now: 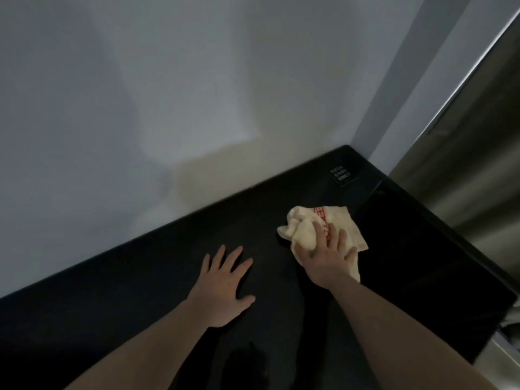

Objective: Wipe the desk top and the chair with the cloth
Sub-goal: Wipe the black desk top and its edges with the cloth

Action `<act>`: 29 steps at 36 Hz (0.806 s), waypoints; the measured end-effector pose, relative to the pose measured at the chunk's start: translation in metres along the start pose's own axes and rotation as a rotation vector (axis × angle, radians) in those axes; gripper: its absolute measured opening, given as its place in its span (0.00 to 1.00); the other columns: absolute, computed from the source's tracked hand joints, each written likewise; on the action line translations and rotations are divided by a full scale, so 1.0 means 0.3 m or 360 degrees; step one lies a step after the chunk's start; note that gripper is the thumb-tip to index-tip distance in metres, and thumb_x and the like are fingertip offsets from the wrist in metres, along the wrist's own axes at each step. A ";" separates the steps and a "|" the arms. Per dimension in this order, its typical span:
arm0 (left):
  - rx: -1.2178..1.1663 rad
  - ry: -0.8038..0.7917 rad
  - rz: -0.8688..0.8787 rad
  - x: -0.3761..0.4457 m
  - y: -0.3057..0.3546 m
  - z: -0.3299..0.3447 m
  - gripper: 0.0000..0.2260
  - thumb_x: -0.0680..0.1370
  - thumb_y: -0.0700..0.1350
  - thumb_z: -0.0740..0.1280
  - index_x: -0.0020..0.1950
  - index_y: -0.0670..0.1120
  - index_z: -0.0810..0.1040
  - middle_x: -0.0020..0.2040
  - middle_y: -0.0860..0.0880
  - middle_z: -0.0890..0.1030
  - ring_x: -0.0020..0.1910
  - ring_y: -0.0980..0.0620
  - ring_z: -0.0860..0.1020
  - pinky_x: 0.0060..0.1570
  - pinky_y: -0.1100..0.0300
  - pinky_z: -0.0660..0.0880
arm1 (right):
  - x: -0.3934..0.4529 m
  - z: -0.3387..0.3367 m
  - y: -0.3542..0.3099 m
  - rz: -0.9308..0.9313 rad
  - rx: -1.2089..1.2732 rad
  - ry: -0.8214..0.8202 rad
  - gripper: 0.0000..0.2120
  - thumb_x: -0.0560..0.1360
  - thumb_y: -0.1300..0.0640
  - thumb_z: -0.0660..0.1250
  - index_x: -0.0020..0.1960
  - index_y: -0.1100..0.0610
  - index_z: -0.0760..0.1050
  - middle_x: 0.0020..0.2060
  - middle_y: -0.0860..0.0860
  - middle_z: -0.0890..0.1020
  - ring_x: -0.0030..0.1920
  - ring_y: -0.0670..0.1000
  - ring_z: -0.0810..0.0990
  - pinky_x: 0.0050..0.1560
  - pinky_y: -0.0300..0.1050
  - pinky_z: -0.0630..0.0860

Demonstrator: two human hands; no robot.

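The right hand [327,256] presses the cloth [309,229] with spread fingers, seemingly flat — unwiped desk [140,305] lies leftward, where the left hand [225,285] rests flat.

Under my right hand [327,257] the cloth [334,220] is soft cream fabric, crumpled, with a nubbly towel-like weave and red printing. My left hand [225,280] lies flat on the desk top [126,319], a black, smooth, mostly matt surface. At 2 o'clock from the cloth, a darker panel [416,249] set in the desk looks glossier. At 1 o'clock a small label [342,174] carries pale print, too blurred to read. The wall [168,94] is matt white paint. The unit [478,150] at 3 o'clock looks like brushed metal with a soft sheen.
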State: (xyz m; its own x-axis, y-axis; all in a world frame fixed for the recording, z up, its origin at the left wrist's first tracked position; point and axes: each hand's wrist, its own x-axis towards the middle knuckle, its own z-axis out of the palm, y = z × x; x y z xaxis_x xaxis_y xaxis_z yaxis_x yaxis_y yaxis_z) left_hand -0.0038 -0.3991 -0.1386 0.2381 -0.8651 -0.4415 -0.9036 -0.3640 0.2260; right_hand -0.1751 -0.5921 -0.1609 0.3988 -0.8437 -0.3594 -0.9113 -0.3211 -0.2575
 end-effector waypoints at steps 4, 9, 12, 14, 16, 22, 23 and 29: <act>0.0028 0.0061 0.0033 0.156 0.042 -0.024 0.36 0.81 0.68 0.56 0.83 0.60 0.43 0.84 0.53 0.39 0.82 0.43 0.36 0.80 0.40 0.38 | 0.135 -0.071 0.092 0.0083 -0.0019 0.0067 0.37 0.79 0.29 0.47 0.81 0.41 0.35 0.82 0.50 0.38 0.80 0.58 0.35 0.76 0.67 0.37; 0.0028 0.0223 0.0071 0.293 0.045 -0.032 0.35 0.80 0.71 0.52 0.83 0.62 0.43 0.84 0.55 0.41 0.82 0.44 0.36 0.79 0.42 0.35 | 0.310 -0.146 0.196 0.0209 0.0005 0.0145 0.38 0.78 0.28 0.46 0.81 0.42 0.37 0.82 0.51 0.41 0.81 0.59 0.37 0.76 0.69 0.39; 0.0055 0.0313 0.0132 0.341 0.015 -0.023 0.36 0.78 0.74 0.49 0.82 0.64 0.43 0.83 0.57 0.41 0.81 0.46 0.35 0.79 0.42 0.35 | 0.388 -0.192 0.237 0.0273 -0.0007 0.0183 0.38 0.78 0.28 0.46 0.81 0.43 0.39 0.82 0.52 0.42 0.81 0.60 0.38 0.76 0.69 0.40; 0.0106 0.0335 0.0174 0.364 -0.004 -0.019 0.37 0.76 0.77 0.44 0.82 0.65 0.41 0.83 0.59 0.38 0.81 0.47 0.33 0.79 0.41 0.34 | 0.440 -0.219 0.261 0.0311 -0.0010 0.0200 0.39 0.78 0.27 0.45 0.82 0.44 0.39 0.82 0.52 0.42 0.81 0.60 0.39 0.76 0.69 0.40; 0.0120 0.0367 0.0205 0.378 -0.013 -0.014 0.38 0.74 0.78 0.41 0.81 0.66 0.41 0.82 0.61 0.36 0.81 0.48 0.32 0.78 0.42 0.32 | 0.493 -0.240 0.282 0.0351 0.0006 0.0241 0.39 0.78 0.27 0.46 0.82 0.44 0.41 0.82 0.53 0.44 0.81 0.60 0.40 0.76 0.69 0.40; 0.0086 0.0446 0.0206 0.393 -0.033 0.003 0.34 0.78 0.75 0.45 0.82 0.66 0.44 0.82 0.63 0.39 0.81 0.51 0.32 0.79 0.42 0.35 | 0.637 -0.291 0.297 0.0493 0.0130 0.0352 0.42 0.76 0.26 0.49 0.82 0.45 0.43 0.82 0.53 0.46 0.80 0.60 0.40 0.75 0.70 0.37; 0.0089 0.0448 0.0200 0.394 -0.033 0.002 0.34 0.78 0.75 0.45 0.82 0.66 0.43 0.82 0.63 0.37 0.80 0.51 0.31 0.79 0.42 0.34 | 0.659 -0.298 0.296 0.0521 0.0132 0.0344 0.42 0.76 0.25 0.49 0.82 0.45 0.43 0.82 0.53 0.46 0.80 0.60 0.40 0.75 0.70 0.37; 0.0046 0.0451 0.0215 0.406 -0.038 -0.001 0.33 0.78 0.75 0.46 0.81 0.68 0.42 0.82 0.64 0.37 0.80 0.51 0.30 0.78 0.41 0.34 | 0.758 -0.334 0.226 0.0668 0.0122 0.0312 0.41 0.75 0.25 0.47 0.82 0.44 0.42 0.82 0.52 0.44 0.80 0.63 0.38 0.73 0.74 0.36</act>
State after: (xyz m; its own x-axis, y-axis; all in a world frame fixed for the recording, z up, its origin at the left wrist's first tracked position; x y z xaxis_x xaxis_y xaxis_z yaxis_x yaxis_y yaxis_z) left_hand 0.0357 -0.5003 -0.1947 0.2015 -0.9681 -0.1487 -0.9425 -0.2330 0.2396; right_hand -0.1565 -0.8490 -0.1702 -0.0362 -0.9615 -0.2725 -0.9766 0.0919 -0.1943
